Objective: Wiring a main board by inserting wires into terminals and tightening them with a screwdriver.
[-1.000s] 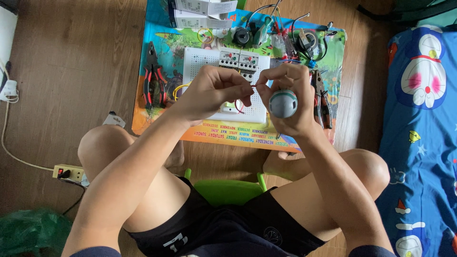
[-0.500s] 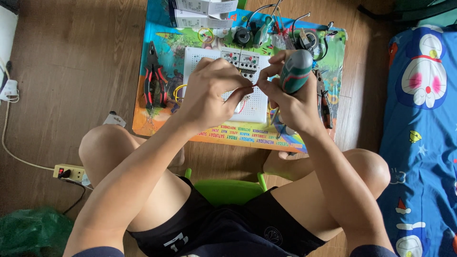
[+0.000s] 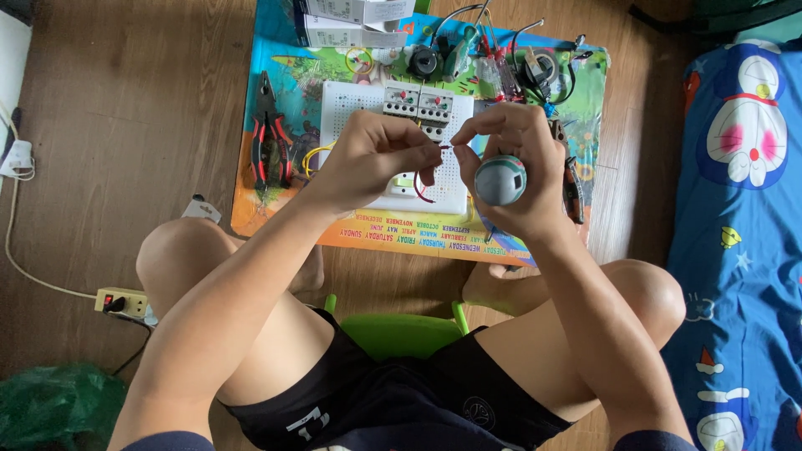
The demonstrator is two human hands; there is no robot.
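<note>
A low colourful table point(image 3: 267, 213) printed with cartoon pictures lies under both hands, on a wooden floor point(image 3: 125, 125). To the right of the right hand, well apart, a blue cartoon-print blanket point(image 3: 743, 209) covers the floor. A green stool point(image 3: 401, 330) sits below the hands, between the person's bare knees.

On the table, directly beneath the hands, rests a white perforated board point(image 3: 351, 104) with two grey switch modules point(image 3: 418, 102) clipped along its far edge, just beyond the fingertips. Past those lies a tangle of black cables and small parts point(image 3: 518, 63), and white boxes point(image 3: 347, 21) stand at the table's far edge. Red-handled pliers point(image 3: 271, 142) lie left of the left hand, near but apart.

The left hand point(image 3: 368, 163) reaches in from the lower left with its forearm stretched over the knee, fingers curled nearly closed and thumb and forefinger pinched on the end of a thin red wire point(image 3: 422, 192), which loops down onto the board below the hand. The right hand point(image 3: 518, 171) comes in from the lower right, wrist bent inward. Its lower fingers wrap the grey round-ended handle of a screwdriver point(image 3: 499, 179) against the palm, the butt facing the camera, while its thumb and forefinger pinch together right at the left fingertips, meeting on the wire end. The two hands touch or nearly touch there; I cannot tell which.
</note>
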